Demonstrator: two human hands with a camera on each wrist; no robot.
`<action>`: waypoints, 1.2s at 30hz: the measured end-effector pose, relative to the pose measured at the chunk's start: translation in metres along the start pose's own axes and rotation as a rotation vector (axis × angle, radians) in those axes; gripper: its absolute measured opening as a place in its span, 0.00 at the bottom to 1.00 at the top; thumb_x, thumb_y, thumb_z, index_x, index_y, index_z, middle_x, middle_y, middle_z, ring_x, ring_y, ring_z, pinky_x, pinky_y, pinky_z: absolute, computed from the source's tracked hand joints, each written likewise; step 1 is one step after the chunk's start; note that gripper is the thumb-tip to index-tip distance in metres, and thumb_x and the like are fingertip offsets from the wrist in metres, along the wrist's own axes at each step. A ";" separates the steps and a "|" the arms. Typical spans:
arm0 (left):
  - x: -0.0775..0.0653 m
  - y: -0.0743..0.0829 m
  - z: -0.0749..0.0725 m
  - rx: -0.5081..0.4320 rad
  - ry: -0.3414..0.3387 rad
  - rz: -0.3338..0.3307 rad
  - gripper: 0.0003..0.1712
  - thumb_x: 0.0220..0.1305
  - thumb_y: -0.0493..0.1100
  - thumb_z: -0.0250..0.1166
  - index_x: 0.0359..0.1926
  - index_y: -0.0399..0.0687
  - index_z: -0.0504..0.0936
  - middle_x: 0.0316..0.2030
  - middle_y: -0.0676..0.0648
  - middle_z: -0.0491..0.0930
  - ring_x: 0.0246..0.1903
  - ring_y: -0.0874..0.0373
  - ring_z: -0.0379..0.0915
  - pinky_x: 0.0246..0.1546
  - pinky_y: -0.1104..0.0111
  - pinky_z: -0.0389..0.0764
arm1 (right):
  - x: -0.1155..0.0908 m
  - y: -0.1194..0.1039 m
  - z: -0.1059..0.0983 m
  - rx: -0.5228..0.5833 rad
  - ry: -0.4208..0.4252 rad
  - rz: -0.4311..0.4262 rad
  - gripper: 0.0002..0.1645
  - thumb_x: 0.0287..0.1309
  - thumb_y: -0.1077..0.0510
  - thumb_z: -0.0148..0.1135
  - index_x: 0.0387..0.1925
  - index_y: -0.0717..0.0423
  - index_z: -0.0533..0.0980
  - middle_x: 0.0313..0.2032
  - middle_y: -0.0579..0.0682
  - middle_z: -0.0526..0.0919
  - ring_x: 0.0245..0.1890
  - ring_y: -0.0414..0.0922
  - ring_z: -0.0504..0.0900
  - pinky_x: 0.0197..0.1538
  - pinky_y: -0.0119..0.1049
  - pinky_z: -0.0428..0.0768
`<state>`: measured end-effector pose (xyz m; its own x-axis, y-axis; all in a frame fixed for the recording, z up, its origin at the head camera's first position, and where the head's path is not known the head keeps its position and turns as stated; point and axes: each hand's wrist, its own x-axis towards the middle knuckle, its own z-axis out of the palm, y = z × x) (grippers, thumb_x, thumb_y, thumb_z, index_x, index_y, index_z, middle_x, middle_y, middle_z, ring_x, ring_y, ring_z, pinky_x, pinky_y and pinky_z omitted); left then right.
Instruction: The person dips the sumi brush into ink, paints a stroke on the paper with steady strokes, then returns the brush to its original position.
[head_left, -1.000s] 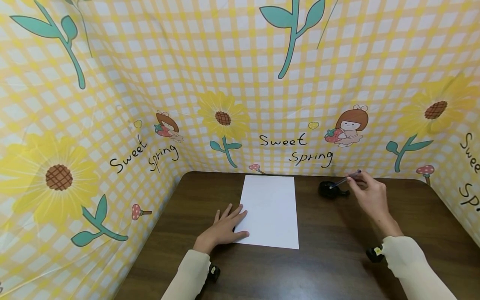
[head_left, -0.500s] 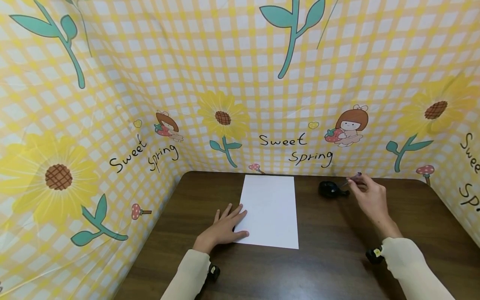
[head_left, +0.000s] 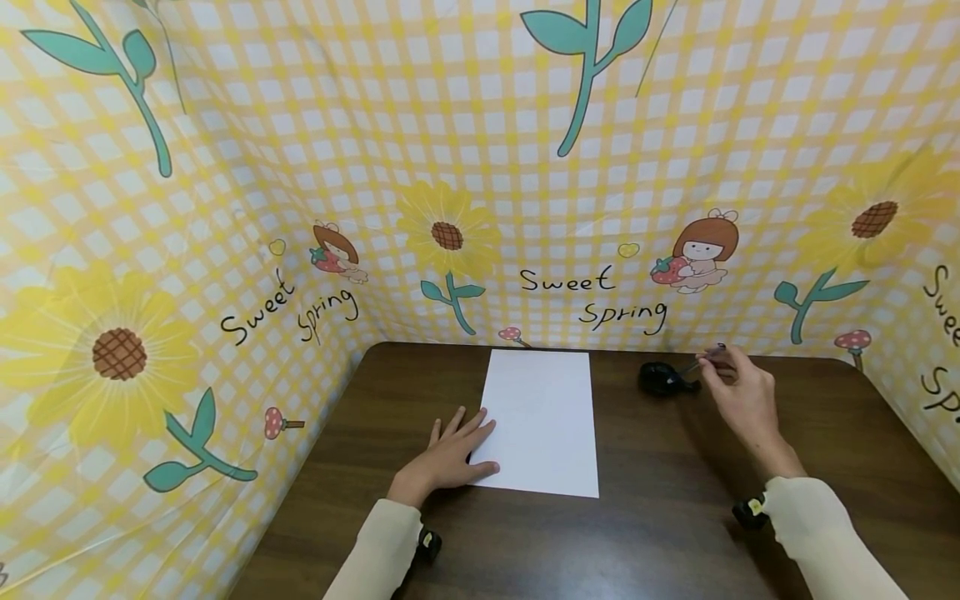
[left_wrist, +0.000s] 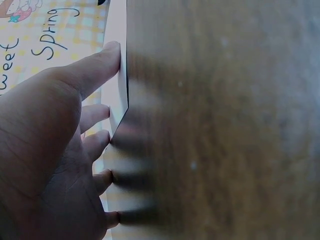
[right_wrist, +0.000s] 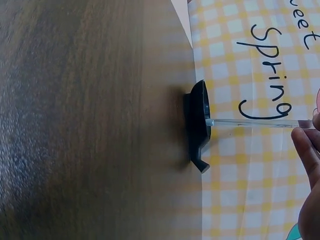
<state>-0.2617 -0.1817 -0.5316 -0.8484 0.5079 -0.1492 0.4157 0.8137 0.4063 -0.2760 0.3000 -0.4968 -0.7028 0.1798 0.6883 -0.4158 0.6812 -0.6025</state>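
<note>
Likely dipping: the right grip [head_left: 742,400] pinches a slim, clear, glassy rod [right_wrist: 255,123], tip perhaps touching the shiny black dish [head_left: 657,379] just leftward; the left grip [head_left: 442,458], splayed, rests on a rectangular white paper [head_left: 542,421]. Next calls for steady lifting.

Right hand [right_wrist: 312,202] partly beyond the right wrist view's edge

Yellow-and-white checked cloth [head_left: 341,158] forms backdrop behind table [head_left: 645,533] and along both sides, folds near left corner, wrinkles at lower left. Printed on it: large yellow sunflowers [head_left: 118,354], green leafy stems [head_left: 450,293], brown-haired cartoon figures [head_left: 703,235] hugging strawberries [head_left: 670,271], red-capped mushrooms [head_left: 273,422], small hearts [head_left: 628,250], black "Sweet Spring" lettering [head_left: 567,281]. Table dark brown, wood-grained, far corners rounded, far edge close against cloth. Soft pale sheen of light [head_left: 555,554] on near middle of surface.
</note>
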 end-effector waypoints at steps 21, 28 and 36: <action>0.000 -0.003 0.002 -0.019 0.008 0.022 0.47 0.76 0.67 0.60 0.85 0.53 0.59 0.87 0.45 0.47 0.86 0.33 0.32 0.78 0.27 0.31 | 0.005 -0.009 -0.002 0.042 0.045 -0.027 0.13 0.66 0.70 0.70 0.51 0.70 0.81 0.42 0.67 0.90 0.42 0.08 0.75 0.45 0.05 0.71; 0.000 -0.001 0.002 -0.009 0.006 0.005 0.47 0.75 0.67 0.61 0.85 0.54 0.59 0.87 0.46 0.47 0.86 0.34 0.33 0.78 0.26 0.34 | 0.001 -0.005 0.001 0.024 0.022 0.026 0.13 0.69 0.67 0.68 0.52 0.68 0.80 0.43 0.67 0.90 0.41 0.07 0.74 0.44 0.05 0.71; 0.000 -0.001 0.001 -0.011 0.005 0.001 0.46 0.75 0.67 0.61 0.85 0.56 0.59 0.87 0.47 0.47 0.86 0.34 0.32 0.78 0.27 0.33 | -0.001 -0.001 0.000 -0.015 0.005 0.038 0.13 0.69 0.67 0.68 0.51 0.70 0.79 0.44 0.68 0.90 0.41 0.05 0.72 0.44 0.04 0.69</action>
<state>-0.2622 -0.1820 -0.5326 -0.8497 0.5073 -0.1439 0.4130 0.8099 0.4165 -0.2751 0.2986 -0.4968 -0.7151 0.2087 0.6671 -0.3806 0.6843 -0.6220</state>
